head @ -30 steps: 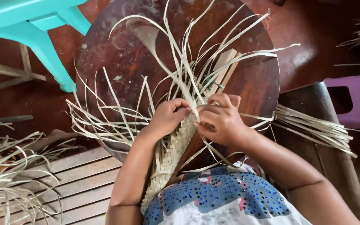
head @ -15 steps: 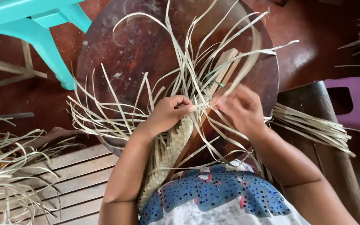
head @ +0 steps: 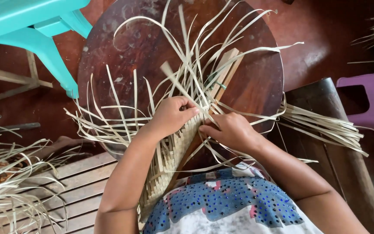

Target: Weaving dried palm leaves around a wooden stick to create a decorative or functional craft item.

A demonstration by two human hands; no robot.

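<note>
1. Woven strip (head: 176, 149): a pale, plaited band of flat fibre, running from the near edge by the person's chest up to the centre of the view, lying on the round dark wooden surface (head: 256, 82).
2. Loose strands (head: 195, 65): unwoven pale fibre ends fan out from the far end of the woven strip, upward and to the left and right across the surface.
3. Left hand (head: 172, 115): closed, fingers curled over the far end of the woven strip, pinching strands at the weaving edge.
4. Right hand (head: 228, 130): closed, just right of the left hand, fingertips pressed on strands at the same edge. The two hands are close together, nearly touching.
5. Wooden slat (head: 226, 69): a light flat piece under the strands, angled toward the far right.
6. Bundle of fibre strips (head: 325, 128): lies right of the surface, on a dark wooden bench (head: 351, 173).
7. Turquoise plastic chair (head: 35, 30): far left.
8. Purple plastic stool (head: 369, 102): far right.
9. Heap of loose fibre (head: 9, 173): near left, beside slatted boards (head: 78, 186).
10. No packages, labels or signs are visible.
</note>
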